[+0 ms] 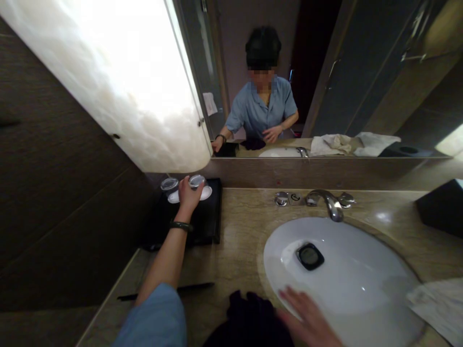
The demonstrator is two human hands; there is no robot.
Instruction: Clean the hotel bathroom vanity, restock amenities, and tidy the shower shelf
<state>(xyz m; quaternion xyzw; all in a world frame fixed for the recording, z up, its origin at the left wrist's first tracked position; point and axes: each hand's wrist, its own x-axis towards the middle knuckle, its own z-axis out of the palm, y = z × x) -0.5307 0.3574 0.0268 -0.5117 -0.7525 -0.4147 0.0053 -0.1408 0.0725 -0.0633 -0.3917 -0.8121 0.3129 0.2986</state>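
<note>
My left hand (190, 195) reaches to the back left corner, thumb and fingers closed around a clear drinking glass (197, 181). That glass is at a white paper coaster (207, 193) on a black tray (206, 224). A second clear glass (169, 185) stands just left of it. Low over the near rim of the white sink (358, 260), my right hand (307, 311) is open, its fingers stretched out and slightly blurred. A bunched dark purple cloth (251, 315) lies beside the right hand. Inside the sink sits a small black square dish (310, 256).
A chrome faucet (329, 202) and round handle (281, 198) stand behind the sink. White crumpled cloth (439, 306) lies at the right, below a black box (441, 207). A thin black strip (197, 287) lies on the counter (238, 231). The mirror (318, 86) reflects a person in blue.
</note>
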